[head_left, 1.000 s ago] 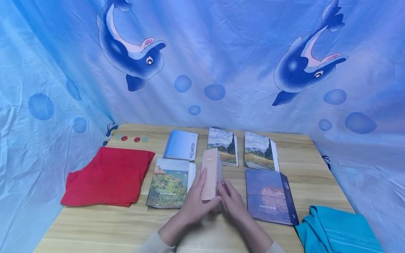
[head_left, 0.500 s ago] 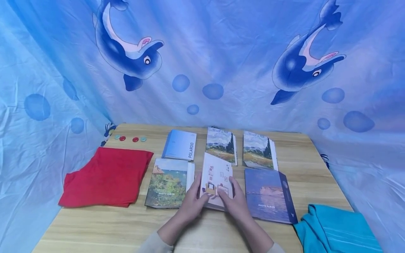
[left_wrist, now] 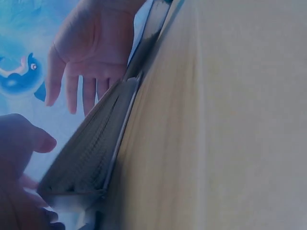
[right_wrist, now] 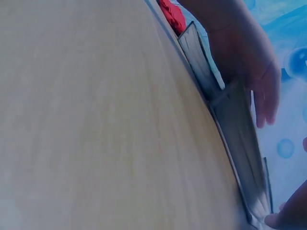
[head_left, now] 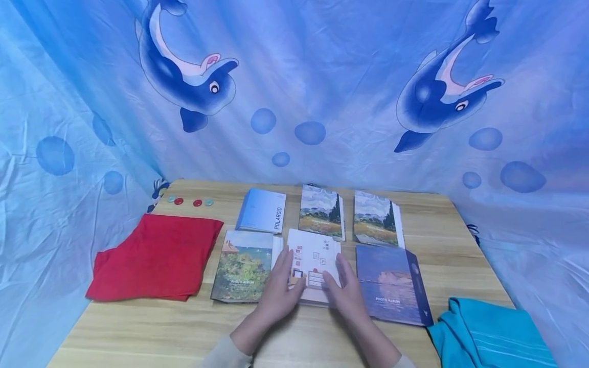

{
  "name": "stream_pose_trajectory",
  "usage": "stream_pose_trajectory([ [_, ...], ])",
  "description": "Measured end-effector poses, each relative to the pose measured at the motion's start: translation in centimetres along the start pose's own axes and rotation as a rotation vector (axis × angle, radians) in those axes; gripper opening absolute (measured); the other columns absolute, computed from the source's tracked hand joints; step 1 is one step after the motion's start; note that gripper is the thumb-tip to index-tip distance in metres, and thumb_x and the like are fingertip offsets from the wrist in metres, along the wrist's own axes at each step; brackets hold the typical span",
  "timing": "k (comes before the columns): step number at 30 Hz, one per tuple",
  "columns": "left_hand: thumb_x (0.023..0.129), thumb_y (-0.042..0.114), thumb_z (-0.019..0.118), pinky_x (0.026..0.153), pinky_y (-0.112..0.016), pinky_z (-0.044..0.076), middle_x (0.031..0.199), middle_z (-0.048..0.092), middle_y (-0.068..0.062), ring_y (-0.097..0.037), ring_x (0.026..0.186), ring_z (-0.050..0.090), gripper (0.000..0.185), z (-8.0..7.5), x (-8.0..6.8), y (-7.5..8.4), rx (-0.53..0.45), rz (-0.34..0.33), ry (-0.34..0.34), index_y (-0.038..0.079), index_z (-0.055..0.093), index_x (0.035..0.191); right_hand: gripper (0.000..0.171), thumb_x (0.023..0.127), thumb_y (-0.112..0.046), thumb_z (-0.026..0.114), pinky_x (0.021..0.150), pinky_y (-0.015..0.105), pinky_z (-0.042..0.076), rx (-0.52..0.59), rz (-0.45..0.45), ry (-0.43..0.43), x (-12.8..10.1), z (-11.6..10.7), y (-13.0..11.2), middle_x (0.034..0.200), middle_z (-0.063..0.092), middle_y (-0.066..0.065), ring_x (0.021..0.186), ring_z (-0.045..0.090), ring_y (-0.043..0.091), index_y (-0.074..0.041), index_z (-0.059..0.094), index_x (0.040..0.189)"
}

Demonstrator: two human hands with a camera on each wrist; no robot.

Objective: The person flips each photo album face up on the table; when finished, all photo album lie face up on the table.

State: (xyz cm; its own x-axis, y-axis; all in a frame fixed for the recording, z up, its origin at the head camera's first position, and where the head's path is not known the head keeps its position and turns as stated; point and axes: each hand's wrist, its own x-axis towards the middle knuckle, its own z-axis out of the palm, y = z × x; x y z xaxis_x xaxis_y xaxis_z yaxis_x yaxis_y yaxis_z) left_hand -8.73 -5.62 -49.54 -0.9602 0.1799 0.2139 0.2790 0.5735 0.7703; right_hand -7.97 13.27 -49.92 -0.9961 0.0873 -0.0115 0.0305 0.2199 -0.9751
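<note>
Head view shows both hands laid flat on a white album [head_left: 314,258] lying at the middle of the wooden surface [head_left: 152,327]. The left hand [head_left: 279,286] rests with straight, relaxed fingers on the album's 9 o'clock edge, and the right hand [head_left: 346,289] lies the same way on its 3 o'clock edge; neither grasps it. The album is hemmed in tightly: a garden-cover album [head_left: 244,266] touches or nearly touches it at 9 o'clock, a dark blue album [head_left: 391,283] sits just beside it at 3 o'clock, and a landscape album [head_left: 322,212] meets its far edge at 12 o'clock. Open room lies only at 6 o'clock, toward the near edge of the surface. A red cloth [head_left: 156,258] lies well apart at 9 o'clock, a teal cloth [head_left: 488,335] at 4 o'clock by the corner. Left wrist view shows the album's page edges [left_wrist: 91,158] flat on the wood.
</note>
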Motion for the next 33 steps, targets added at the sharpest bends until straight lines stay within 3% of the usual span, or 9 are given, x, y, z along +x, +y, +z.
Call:
stream_pose_trajectory([
  [5, 0.092, 0.029, 0.07, 0.12, -0.058, 0.023, 0.16, 0.034, -0.021, -0.041, 0.149, 0.027, 0.073, 0.0, 0.6, 0.8, 0.165, 0.099, 0.036, 0.0, 0.041, 0.152, 0.066, 0.098, -0.016, 0.067, 0.118, 0.049, 0.029, 0.022, -0.061, 0.005, -0.1, -1.2, -0.3, 0.154, 0.043, 0.02, 0.143, 0.04, 0.038, -0.002, 0.035, 0.155],
  [12, 0.091, 0.031, 0.07, 0.121, -0.053, 0.022, 0.156, 0.04, -0.022, -0.04, 0.147, 0.032, 0.071, 1.0, 1.3, 1.6, 0.163, 0.181, -0.004, -0.002, 0.046, 0.149, 0.054, 0.098, -0.018, 0.069, 0.11, 0.051, 0.041, -0.081, -0.105, 0.05, 0.2, -4.2, -0.9, 0.143, 0.055, 0.022, 0.13, 0.054, 0.04, -0.003, 0.049, 0.146],
  [17, 0.093, 0.035, 0.068, 0.121, -0.053, 0.024, 0.158, 0.039, -0.018, -0.036, 0.148, 0.031, 0.07, 2.1, 1.6, 2.6, 0.144, 0.18, -0.079, 0.004, 0.045, 0.151, 0.05, 0.099, -0.018, 0.068, 0.11, 0.048, 0.043, -0.213, -0.11, 0.08, 0.6, -6.8, -1.0, 0.141, 0.057, 0.022, 0.132, 0.054, 0.038, 0.0, 0.052, 0.143],
  [23, 0.094, 0.037, 0.067, 0.12, -0.053, 0.026, 0.161, 0.035, -0.015, -0.033, 0.149, 0.03, 0.07, 3.4, 1.7, 3.8, 0.126, 0.208, -0.159, 0.006, 0.044, 0.152, 0.056, 0.102, -0.031, 0.064, 0.111, 0.051, 0.041, -0.319, -0.088, 0.112, 0.4, -10.0, -0.4, 0.143, 0.054, 0.025, 0.134, 0.05, 0.04, 0.002, 0.05, 0.144],
  [27, 0.094, 0.04, 0.067, 0.119, -0.052, 0.029, 0.16, 0.036, -0.015, -0.032, 0.148, 0.032, 0.069, 4.8, 1.6, 4.2, 0.127, 0.242, -0.176, 0.006, 0.045, 0.151, 0.063, 0.102, -0.039, 0.061, 0.113, 0.056, 0.036, -0.373, -0.037, 0.139, 0.1, -11.9, 0.0, 0.147, 0.048, 0.025, 0.137, 0.044, 0.043, 0.0, 0.044, 0.149],
  [33, 0.095, 0.038, 0.066, 0.118, -0.047, 0.032, 0.158, 0.038, -0.017, -0.032, 0.147, 0.035, 0.067, 6.9, 1.5, 4.6, 0.106, 0.303, -0.196, 0.004, 0.047, 0.149, 0.067, 0.101, -0.04, 0.062, 0.112, 0.058, 0.037, -0.427, 0.005, 0.2, 0.0, -13.8, 0.6, 0.149, 0.044, 0.027, 0.138, 0.042, 0.046, 0.002, 0.043, 0.15],
])
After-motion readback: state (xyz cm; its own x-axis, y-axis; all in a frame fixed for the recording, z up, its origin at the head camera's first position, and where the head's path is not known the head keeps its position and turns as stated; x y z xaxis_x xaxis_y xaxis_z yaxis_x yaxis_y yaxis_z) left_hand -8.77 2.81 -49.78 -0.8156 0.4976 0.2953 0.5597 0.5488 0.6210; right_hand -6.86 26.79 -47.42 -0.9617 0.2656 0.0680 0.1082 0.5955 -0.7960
